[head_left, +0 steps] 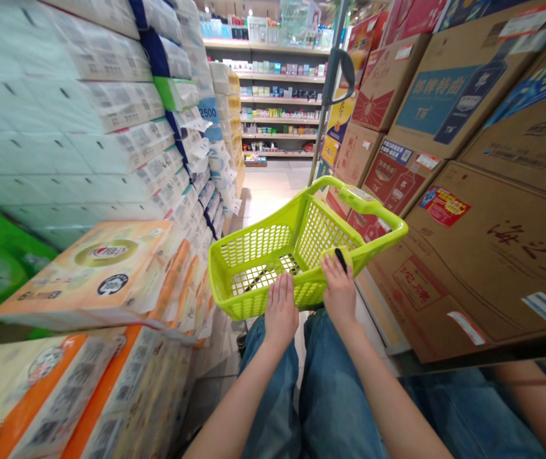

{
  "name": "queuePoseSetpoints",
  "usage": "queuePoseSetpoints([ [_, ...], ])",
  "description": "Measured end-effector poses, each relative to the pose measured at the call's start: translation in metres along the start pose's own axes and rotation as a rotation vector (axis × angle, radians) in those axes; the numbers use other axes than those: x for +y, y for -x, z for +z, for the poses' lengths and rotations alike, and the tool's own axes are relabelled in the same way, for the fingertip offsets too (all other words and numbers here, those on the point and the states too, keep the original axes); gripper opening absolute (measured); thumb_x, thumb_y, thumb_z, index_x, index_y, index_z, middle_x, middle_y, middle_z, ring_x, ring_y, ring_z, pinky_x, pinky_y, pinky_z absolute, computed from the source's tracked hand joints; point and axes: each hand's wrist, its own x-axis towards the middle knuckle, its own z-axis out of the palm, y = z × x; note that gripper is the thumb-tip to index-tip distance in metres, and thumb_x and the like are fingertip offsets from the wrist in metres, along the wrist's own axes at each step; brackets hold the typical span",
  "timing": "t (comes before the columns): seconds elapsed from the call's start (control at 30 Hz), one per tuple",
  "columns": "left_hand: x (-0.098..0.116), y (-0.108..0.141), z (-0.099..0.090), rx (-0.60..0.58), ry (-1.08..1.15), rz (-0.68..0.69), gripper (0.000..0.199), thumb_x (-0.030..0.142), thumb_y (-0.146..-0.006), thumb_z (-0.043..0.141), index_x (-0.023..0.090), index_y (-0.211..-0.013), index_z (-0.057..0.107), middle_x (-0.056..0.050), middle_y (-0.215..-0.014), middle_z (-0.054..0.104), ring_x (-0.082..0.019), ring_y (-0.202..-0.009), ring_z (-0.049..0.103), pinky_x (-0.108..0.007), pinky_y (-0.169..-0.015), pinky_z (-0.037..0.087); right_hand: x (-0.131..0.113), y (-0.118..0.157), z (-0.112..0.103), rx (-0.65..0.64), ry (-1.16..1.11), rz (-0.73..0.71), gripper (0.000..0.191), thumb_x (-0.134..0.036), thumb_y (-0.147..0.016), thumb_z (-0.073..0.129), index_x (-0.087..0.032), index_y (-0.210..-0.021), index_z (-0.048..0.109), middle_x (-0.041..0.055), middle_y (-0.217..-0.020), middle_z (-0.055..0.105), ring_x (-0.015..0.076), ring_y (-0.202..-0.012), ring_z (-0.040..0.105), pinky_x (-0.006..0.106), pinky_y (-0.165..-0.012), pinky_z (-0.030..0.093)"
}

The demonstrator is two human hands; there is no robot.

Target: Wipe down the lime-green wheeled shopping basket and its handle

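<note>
A lime-green shopping basket cart [253,245] stands turned sideways in front of my knees, with nothing inside its slotted walls. My left hand [281,312] lies with its fingers stretched out on the basket's near rim. On the same side, further right, my right hand [339,287] rests with extended fingers against the rim, beside a small black part on a yellow-green fitting. The cart's loop handle [382,217] rises at the right, beyond my right hand.
Stacked tissue packs [110,108] line the left side, with orange packs [95,261] low and close. Cardboard cartons [502,255] form the right side. A metal pole with a grey handle [332,76] stands ahead. Stocked shelves [277,76] cross the far end of the tiled aisle.
</note>
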Motion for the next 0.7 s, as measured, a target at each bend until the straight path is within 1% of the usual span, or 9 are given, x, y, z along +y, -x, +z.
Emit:
queuePoseSetpoints([
  [0.1, -0.002, 0.000, 0.001, 0.006, -0.017, 0.008, 0.079, 0.010, -0.082, 0.048, 0.010, -0.156, 0.021, -0.014, -0.159, 0.036, -0.026, -0.150, 0.028, -0.045, -0.123, 0.026, -0.040, 0.016, 0.017, -0.077, -0.103, -0.095, 0.074, 0.002, -0.076, 0.037, -0.017, -0.146, 0.047, 0.0062, -0.151, 0.050, 0.0197, -0.146, 0.037, 0.046, -0.123, 0.020],
  [0.17, -0.002, 0.000, 0.001, 0.009, -0.024, 0.005, 0.077, 0.011, -0.082, 0.047, 0.009, -0.156, 0.022, -0.014, -0.159, 0.037, -0.026, -0.150, 0.029, -0.045, -0.123, 0.027, -0.050, 0.020, 0.019, -0.120, -0.150, -0.135, 0.073, 0.001, -0.076, 0.037, -0.018, -0.146, 0.048, 0.0059, -0.151, 0.050, 0.0183, -0.146, 0.037, 0.044, -0.123, 0.021],
  [0.2, -0.002, 0.000, 0.001, 0.009, -0.023, 0.005, 0.078, 0.010, -0.082, 0.048, 0.009, -0.155, 0.022, -0.015, -0.159, 0.037, -0.026, -0.150, 0.029, -0.046, -0.123, 0.027, -0.048, 0.020, 0.017, -0.142, -0.164, -0.152, 0.073, 0.002, -0.077, 0.037, -0.019, -0.146, 0.048, 0.0052, -0.150, 0.051, 0.0174, -0.145, 0.039, 0.043, -0.123, 0.021],
  [0.27, -0.002, 0.001, 0.000, 0.005, -0.015, 0.008, 0.079, 0.010, -0.081, 0.048, 0.008, -0.156, 0.021, -0.015, -0.159, 0.036, -0.026, -0.150, 0.028, -0.046, -0.123, 0.027, -0.033, 0.015, 0.008, -0.172, -0.162, -0.171, 0.074, 0.002, -0.076, 0.037, -0.022, -0.145, 0.049, 0.0032, -0.149, 0.053, 0.0159, -0.143, 0.041, 0.043, -0.124, 0.019],
  [0.33, -0.002, 0.001, -0.001, 0.000, -0.003, 0.011, 0.081, 0.010, -0.081, 0.048, 0.008, -0.156, 0.019, -0.015, -0.160, 0.035, -0.026, -0.150, 0.026, -0.046, -0.124, 0.026, -0.006, 0.006, -0.006, -0.157, -0.115, -0.147, 0.075, 0.003, -0.076, 0.037, -0.025, -0.145, 0.049, 0.0017, -0.148, 0.054, 0.0155, -0.143, 0.042, 0.045, -0.124, 0.017],
  [0.47, -0.002, 0.001, -0.001, -0.007, 0.007, 0.014, 0.083, 0.011, -0.081, 0.049, 0.008, -0.157, 0.016, -0.014, -0.161, 0.034, -0.027, -0.150, 0.027, -0.046, -0.124, 0.025, 0.055, -0.015, -0.034, -0.004, 0.031, -0.002, 0.072, 0.000, -0.077, 0.041, -0.026, -0.143, 0.051, 0.0023, -0.147, 0.055, 0.0181, -0.142, 0.043, 0.049, -0.125, 0.015],
  [0.53, -0.002, 0.001, -0.001, -0.001, 0.000, 0.013, 0.084, 0.011, -0.080, 0.049, 0.009, -0.157, 0.014, -0.014, -0.160, 0.034, -0.027, -0.150, 0.027, -0.046, -0.124, 0.026, 0.071, -0.023, -0.040, 0.063, 0.073, 0.061, 0.073, -0.001, -0.076, 0.043, -0.026, -0.144, 0.051, 0.0039, -0.147, 0.055, 0.0200, -0.142, 0.043, 0.051, -0.124, 0.017],
  [0.6, -0.001, 0.001, -0.001, 0.007, -0.007, 0.008, 0.085, 0.011, -0.080, 0.049, 0.008, -0.157, 0.014, -0.015, -0.160, 0.034, -0.027, -0.150, 0.026, -0.046, -0.124, 0.026, 0.069, -0.024, -0.036, 0.099, 0.085, 0.101, 0.074, -0.001, -0.075, 0.043, -0.024, -0.146, 0.049, 0.0067, -0.148, 0.053, 0.0221, -0.144, 0.041, 0.052, -0.123, 0.020],
  [0.7, -0.001, 0.000, 0.000, 0.003, -0.007, 0.003, 0.084, 0.011, -0.080, 0.049, 0.008, -0.157, 0.015, -0.015, -0.161, 0.033, -0.026, -0.151, 0.025, -0.046, -0.124, 0.025, 0.036, -0.015, -0.016, 0.079, 0.032, 0.085, 0.074, 0.000, -0.075, 0.040, -0.019, -0.147, 0.048, 0.0094, -0.149, 0.052, 0.0232, -0.145, 0.039, 0.051, -0.123, 0.021],
])
